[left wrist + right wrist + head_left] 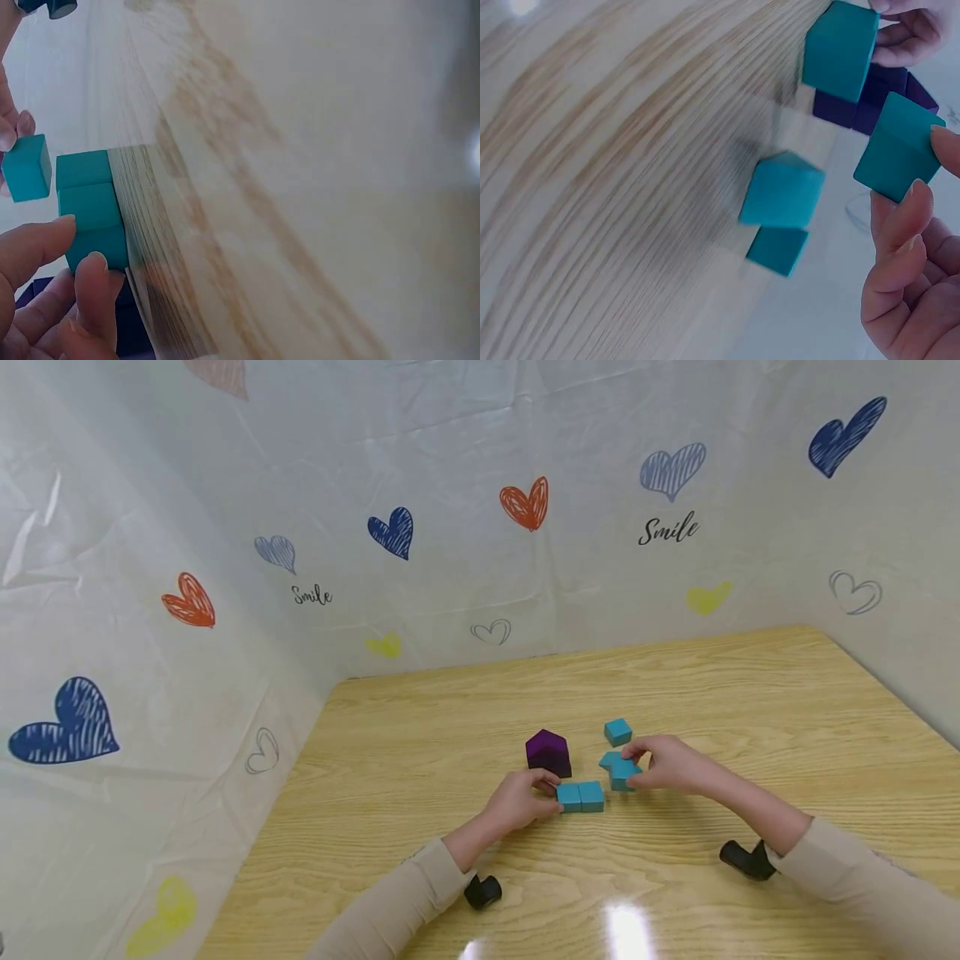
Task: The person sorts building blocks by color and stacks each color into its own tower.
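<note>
My left hand (517,800) holds the left end of a row of teal blocks (581,797), thumb and fingertips on either side of the end block (96,246). To its right, my right hand (670,763) pinches a teal cube (900,148) between thumb and fingers. In the left wrist view this cube (27,169) is held apart from the row. Just behind it in the head view is a teal block with a pointed side (609,759). In the right wrist view, a peaked teal block (783,191) stands on the table.
Another teal block (618,732) sits farther back on the wooden table (420,735). Purple blocks (548,752) stand together behind my left hand. Black devices are strapped beneath the left wrist (482,891) and right wrist (748,860). A heart-printed sheet (450,585) hangs behind.
</note>
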Action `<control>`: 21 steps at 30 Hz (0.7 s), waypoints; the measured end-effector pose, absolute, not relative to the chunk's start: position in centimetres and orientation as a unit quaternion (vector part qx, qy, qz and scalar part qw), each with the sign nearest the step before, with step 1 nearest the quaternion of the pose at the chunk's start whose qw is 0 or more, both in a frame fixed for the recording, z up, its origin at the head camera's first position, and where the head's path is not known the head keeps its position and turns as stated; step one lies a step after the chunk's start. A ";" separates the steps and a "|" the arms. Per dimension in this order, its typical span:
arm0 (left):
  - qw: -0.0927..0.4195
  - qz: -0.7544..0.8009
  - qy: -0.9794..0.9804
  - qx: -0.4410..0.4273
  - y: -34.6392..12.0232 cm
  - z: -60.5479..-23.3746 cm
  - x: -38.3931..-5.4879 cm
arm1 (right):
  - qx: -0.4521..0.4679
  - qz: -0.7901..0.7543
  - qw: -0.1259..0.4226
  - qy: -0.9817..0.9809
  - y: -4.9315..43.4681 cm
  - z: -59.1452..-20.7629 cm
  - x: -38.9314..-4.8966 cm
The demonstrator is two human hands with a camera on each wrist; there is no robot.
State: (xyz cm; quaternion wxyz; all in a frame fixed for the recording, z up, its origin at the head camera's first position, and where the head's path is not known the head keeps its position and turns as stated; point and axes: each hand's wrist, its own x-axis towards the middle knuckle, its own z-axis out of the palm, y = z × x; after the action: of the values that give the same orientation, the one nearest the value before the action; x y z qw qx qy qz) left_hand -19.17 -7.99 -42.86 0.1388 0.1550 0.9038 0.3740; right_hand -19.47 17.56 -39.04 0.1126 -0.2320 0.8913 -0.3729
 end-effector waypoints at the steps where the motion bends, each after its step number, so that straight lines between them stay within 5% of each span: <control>1: 0.140 0.377 0.903 0.155 -8.0 -42.9 -19.2 | -0.232 -0.375 0.114 0.890 17.2 -39.0 -19.5; 21: 0.161 0.406 0.890 0.130 -8.0 -42.9 -19.1 | -0.268 -0.372 0.099 0.883 12.5 -38.7 -19.4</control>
State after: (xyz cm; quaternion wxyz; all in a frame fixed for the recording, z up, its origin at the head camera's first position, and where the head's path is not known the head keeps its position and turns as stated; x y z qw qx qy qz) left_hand -19.11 -8.01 -42.93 0.1605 0.1297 0.8905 0.4056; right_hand -19.41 12.45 -38.75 0.0986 -0.2683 0.8832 -0.3718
